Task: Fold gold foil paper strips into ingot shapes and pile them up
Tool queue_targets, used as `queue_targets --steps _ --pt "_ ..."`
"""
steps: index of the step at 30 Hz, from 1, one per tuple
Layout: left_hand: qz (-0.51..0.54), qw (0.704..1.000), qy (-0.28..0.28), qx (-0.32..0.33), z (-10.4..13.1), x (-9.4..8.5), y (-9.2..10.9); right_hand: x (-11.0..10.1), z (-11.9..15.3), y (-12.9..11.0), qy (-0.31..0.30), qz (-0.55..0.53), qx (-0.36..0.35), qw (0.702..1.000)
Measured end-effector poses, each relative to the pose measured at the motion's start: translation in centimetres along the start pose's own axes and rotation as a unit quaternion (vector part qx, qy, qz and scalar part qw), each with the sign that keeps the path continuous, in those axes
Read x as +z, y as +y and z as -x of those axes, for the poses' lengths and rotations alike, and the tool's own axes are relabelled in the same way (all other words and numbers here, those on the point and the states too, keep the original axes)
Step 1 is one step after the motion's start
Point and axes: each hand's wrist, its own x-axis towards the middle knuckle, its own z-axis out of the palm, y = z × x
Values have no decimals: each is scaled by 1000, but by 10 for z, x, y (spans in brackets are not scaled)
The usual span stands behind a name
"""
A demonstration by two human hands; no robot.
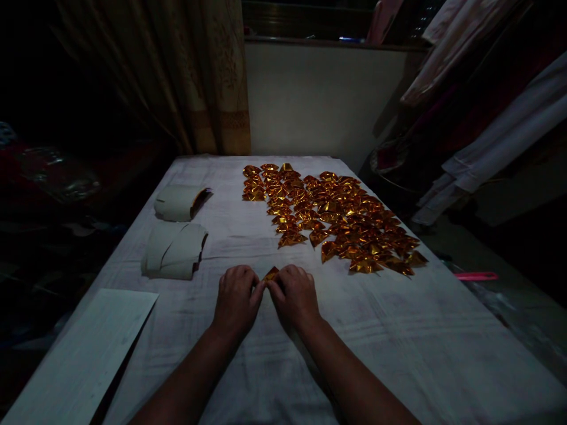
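Note:
Between my two hands, low over the white cloth, is a small piece of gold foil paper (pixel 271 274), folded to a point at its top. My left hand (pixel 237 295) grips its left side with curled fingers and thumb. From the other side my right hand (pixel 296 293) pinches it, the two thumbs almost meeting. Most of the paper is hidden behind my fingers. Beyond my hands, a large group of folded gold foil pieces (pixel 330 215) lies in rough rows toward the back right.
Two curved grey cardboard pieces (pixel 175 251) lie at the left. A flat pale board (pixel 84 354) rests at the front left of the cloth-covered table (pixel 420 354). Hanging clothes (pixel 500 153) and a pink handle (pixel 476 276) are off to the right. A curtain (pixel 212 77) hangs behind.

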Motion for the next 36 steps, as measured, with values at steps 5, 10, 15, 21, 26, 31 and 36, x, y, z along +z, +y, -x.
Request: queue_targets --steps 5,10,15,21,26,31,36 --pt "2 1000 13 -4 0 2 1 2 0 0 -3 15 -1 1000" --pt "1 1000 -4 -14 1 1 3 1 -1 -1 -15 19 4 1000" --pt "3 1000 -11 -21 1 3 -1 -1 -1 -2 -18 -14 22 1000" --pt "-3 998 -42 -37 -1 -1 0 -3 -1 4 -40 -60 13 997" --pt "-11 998 -33 50 2 -6 5 -1 -1 6 -34 -65 10 997" --pt "-52 990 -17 131 3 -9 6 1 -3 18 -34 -81 -21 996" --pt "-118 974 -33 189 -11 -9 5 -1 -8 42 -30 -110 -69 991"
